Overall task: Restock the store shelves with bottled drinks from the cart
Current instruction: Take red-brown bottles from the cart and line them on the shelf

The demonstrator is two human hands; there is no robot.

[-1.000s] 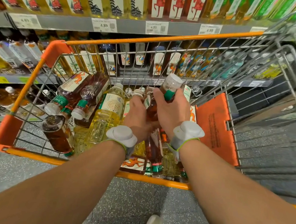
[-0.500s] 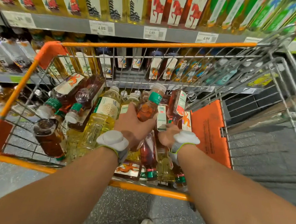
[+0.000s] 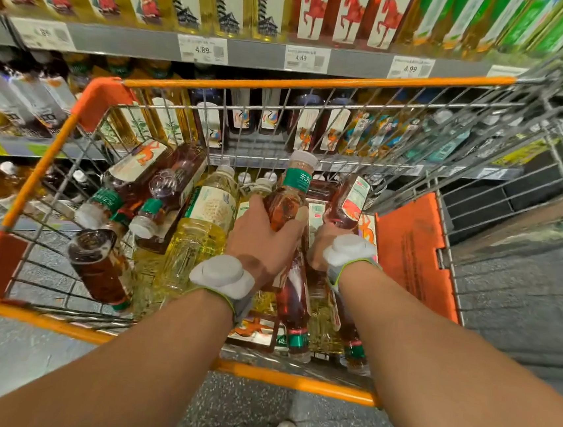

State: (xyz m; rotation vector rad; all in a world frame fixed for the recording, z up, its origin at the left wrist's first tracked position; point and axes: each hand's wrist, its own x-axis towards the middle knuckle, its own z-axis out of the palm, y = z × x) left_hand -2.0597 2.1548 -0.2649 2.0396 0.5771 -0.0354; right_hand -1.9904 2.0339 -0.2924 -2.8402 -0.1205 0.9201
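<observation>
Store shelves (image 3: 118, 41) packed with tea bottles are running across the aisle behind an orange-rimmed cart (image 3: 320, 83). Both hands are working inside it. The left hand (image 3: 263, 246) is wrapping thumb and fingers round the lower body of an amber bottle (image 3: 286, 201), holding it cap-up and slightly tilted above the pile. The right hand (image 3: 317, 251) is gripping the base of a red bottle (image 3: 346, 202) just beside it, though its fingers are mostly hiding behind the wristband (image 3: 348, 250). More bottles are lying loose in the cart, a yellow bottle (image 3: 203, 226) just left of the left hand.

To my eye the step is lifting this pair out. It is going best with low, firm grips and each bottle rising straight up, since the two are nearly touching and could be knocking together or dragging neighbours. The cart's far wire wall and rim are standing between hands and shelves, so the bottles are needing to clear that edge first. The orange flap (image 3: 413, 260) is crowding the right side; open room is lying upward and leftward.
</observation>
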